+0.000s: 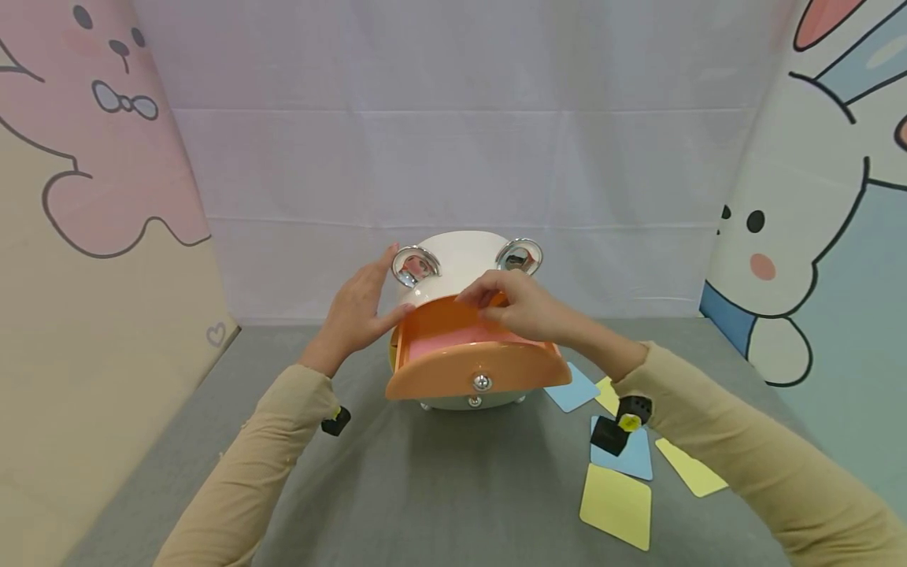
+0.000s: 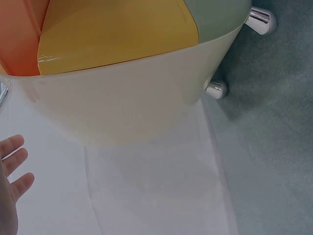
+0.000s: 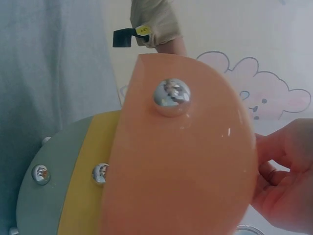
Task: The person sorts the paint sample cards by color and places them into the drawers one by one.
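Note:
A small rounded cabinet, white on top point(image 1: 464, 256), stands on the table with its orange drawer point(image 1: 439, 374) pulled out. Something flat and pink point(image 1: 442, 340) shows inside that drawer. My left hand point(image 1: 354, 311) lies against the cabinet's left side, fingers extended near a chrome disc point(image 1: 416, 266) and thumb at the drawer opening. Over the open drawer is my right hand point(image 1: 520, 303), its fingers bent; whether it pinches anything is hidden. In the right wrist view, the drawer front with its chrome knob point(image 3: 172, 97) covers part of that hand.
Below the orange drawer are a yellow drawer point(image 3: 83, 181) and a green one point(image 3: 49, 196), both closed. Yellow cards point(image 1: 616, 505) and blue cards point(image 1: 570, 387) lie on the grey table point(image 1: 425, 504) to the right, partly under my right forearm. A white curtain point(image 1: 453, 157) hangs behind.

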The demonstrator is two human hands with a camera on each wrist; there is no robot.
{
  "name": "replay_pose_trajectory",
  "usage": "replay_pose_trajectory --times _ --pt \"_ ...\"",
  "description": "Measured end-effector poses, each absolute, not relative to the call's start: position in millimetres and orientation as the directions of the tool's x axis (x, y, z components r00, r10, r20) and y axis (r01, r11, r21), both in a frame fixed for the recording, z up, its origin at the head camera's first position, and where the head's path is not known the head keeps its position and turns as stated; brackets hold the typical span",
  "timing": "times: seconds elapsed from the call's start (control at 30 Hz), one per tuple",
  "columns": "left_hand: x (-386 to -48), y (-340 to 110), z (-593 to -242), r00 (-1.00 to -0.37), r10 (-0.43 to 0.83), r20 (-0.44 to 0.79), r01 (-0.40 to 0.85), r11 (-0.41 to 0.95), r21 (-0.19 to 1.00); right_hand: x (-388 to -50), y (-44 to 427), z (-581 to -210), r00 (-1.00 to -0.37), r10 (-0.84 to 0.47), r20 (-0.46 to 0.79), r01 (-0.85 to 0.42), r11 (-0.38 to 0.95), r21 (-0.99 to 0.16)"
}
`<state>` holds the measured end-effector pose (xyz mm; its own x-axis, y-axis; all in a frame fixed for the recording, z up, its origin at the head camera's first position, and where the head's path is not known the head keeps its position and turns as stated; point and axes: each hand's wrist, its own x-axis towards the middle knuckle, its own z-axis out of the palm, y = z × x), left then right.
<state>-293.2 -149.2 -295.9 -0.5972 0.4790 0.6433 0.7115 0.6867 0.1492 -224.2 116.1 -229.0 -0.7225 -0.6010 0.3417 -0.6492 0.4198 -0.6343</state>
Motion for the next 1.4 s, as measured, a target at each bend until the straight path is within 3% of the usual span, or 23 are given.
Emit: replay_pose_trajectory --times 0.47,0.73,0.83,0.97,1.2,1.3,1.4 --pt "-293.8 -147.9 -297.2 -0.586 0.471 0.659 0.712 0.688 0.142 -217.3 155.1 -219.0 -0.808 -0.482 0.339 -0.559 0.445 -0.7" --pt "-294.0 -147.8 -297.9 -0.582 0.473 0.661 0.714 0.687 0.138 -192.4 167.1 -222.7 -0.8 -0.417 0.431 -0.591 0.428 -0.684" --pt "-293.2 -147.9 -297.7 -0.588 0.473 0.656 0.71 0.691 0.138 -180.3 165.3 -230.8 -0.754 -0.375 0.539 -0.656 0.47 -0.59" --pt "-292.1 -147.9 -297.0 -0.592 0.473 0.653 0.708 0.692 0.14 -166.8 159.9 -246.9 -0.635 -0.32 0.703 -0.742 0.505 -0.441" --pt "-291.7 -149.1 -296.8 -0.591 0.471 0.655 0.711 0.688 0.147 -151.1 145.4 -273.0 -0.474 -0.291 0.831 -0.813 0.508 -0.285" --pt "-291.4 -149.9 -297.0 -0.59 0.472 0.655 0.712 0.686 0.147 -145.6 136.9 -284.4 -0.437 -0.282 0.854 -0.826 0.501 -0.257" --pt "-291.4 -150.5 -297.2 -0.59 0.474 0.654 0.713 0.687 0.145 -142.6 129.5 -296.7 -0.441 -0.259 0.859 -0.811 0.524 -0.258"
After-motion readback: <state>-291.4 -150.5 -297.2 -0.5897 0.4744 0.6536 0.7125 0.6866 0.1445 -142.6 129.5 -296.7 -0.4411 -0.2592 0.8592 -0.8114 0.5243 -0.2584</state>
